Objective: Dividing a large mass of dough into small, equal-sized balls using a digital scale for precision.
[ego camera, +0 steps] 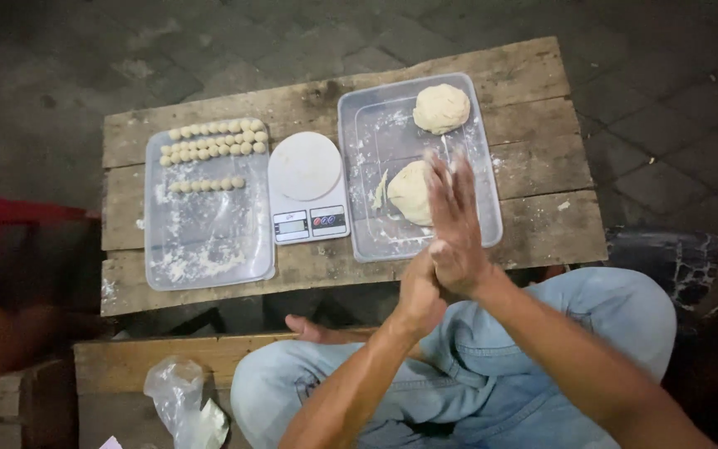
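While your right hand (456, 224) presses flat against your left hand (420, 293), palms together, nothing shows between them. Right tray (359, 125): two dough lumps (441, 108). Left tray (209, 249): small dough balls (213, 141); scale (307, 187) between.

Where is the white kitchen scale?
The scale sits mid-table in the head view, between the tray of small dough balls and the tray with two dough lumps.

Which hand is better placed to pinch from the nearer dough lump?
Likely right: the right hand overlaps the nearer dough lump, fingers extended, while the left hand sits lower, pressed under it near the table edge.
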